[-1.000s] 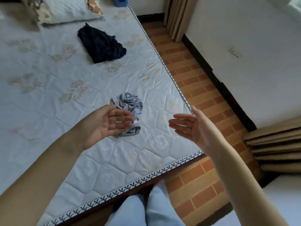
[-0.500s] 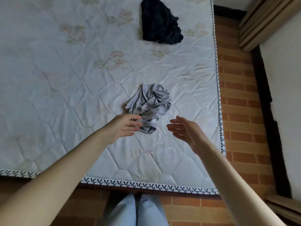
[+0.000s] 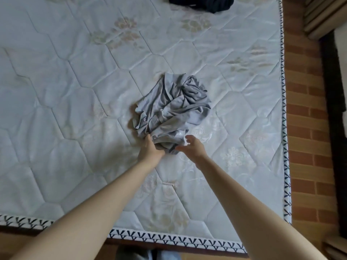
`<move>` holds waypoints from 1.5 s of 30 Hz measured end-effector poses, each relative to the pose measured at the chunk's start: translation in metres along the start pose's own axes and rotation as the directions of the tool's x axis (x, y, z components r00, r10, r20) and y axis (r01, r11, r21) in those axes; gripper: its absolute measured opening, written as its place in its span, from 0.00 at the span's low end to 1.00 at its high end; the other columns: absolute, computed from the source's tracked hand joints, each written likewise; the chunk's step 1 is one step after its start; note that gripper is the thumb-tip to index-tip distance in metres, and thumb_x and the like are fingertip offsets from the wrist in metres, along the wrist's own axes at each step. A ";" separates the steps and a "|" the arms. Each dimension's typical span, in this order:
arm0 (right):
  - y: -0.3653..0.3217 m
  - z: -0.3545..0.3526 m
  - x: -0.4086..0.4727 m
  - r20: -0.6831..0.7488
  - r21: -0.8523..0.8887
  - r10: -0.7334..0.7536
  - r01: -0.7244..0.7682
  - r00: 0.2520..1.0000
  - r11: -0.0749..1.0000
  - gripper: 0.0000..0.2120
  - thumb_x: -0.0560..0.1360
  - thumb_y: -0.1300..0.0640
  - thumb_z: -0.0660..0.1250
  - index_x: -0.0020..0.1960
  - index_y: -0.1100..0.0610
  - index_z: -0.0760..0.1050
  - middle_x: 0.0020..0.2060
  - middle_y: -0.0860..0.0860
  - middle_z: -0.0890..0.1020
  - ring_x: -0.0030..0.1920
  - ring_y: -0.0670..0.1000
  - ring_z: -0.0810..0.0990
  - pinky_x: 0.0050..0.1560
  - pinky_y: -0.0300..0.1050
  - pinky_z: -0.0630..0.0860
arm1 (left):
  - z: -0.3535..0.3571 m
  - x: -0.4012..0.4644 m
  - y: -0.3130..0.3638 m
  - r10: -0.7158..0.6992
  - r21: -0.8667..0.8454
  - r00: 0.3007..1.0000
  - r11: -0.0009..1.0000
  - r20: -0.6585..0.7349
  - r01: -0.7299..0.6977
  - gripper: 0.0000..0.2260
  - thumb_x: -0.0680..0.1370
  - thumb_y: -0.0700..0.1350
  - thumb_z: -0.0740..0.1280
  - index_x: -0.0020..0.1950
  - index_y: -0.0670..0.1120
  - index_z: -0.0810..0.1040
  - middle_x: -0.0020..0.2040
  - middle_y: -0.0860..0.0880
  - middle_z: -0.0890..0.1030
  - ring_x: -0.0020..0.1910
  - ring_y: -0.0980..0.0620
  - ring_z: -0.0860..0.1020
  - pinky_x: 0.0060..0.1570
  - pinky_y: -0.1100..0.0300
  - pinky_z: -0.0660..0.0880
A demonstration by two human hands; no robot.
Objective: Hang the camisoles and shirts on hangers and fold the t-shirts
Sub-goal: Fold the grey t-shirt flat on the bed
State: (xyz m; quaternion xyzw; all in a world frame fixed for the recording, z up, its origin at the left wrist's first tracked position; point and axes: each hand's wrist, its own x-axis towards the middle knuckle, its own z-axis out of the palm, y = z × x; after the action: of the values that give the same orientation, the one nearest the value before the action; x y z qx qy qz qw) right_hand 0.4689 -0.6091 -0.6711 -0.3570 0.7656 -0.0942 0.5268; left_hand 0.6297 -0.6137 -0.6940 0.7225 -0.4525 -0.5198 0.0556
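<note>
A home bedroom: a quilted mattress [image 3: 75, 109] with floral stitching and patterned piping fills most of the frame, brick-patterned floor [image 3: 308, 147] runs along the right edge.

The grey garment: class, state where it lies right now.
In the head view the grey garment lies crumpled on the mattress, centre-right, just beyond both hands, well short of the dark garment at the top edge.
</note>
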 end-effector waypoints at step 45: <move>-0.289 -0.288 -0.479 -0.337 -0.376 -0.792 0.698 0.509 0.609 0.14 0.79 0.56 0.66 0.43 0.66 0.79 0.34 0.54 0.74 0.37 0.49 0.70 0.39 0.43 0.65 | -0.351 -0.444 0.306 0.713 -0.027 0.701 0.700 -0.012 -0.713 0.15 0.83 0.51 0.59 0.53 0.42 0.79 0.47 0.47 0.82 0.44 0.52 0.80 0.40 0.61 0.76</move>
State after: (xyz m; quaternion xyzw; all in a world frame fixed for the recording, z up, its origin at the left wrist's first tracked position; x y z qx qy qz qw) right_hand 0.4373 -0.5769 -0.0429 -0.6664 0.6441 -0.3220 0.1935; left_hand 0.7063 -0.6136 -0.0556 0.4905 -0.6888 -0.4643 0.2634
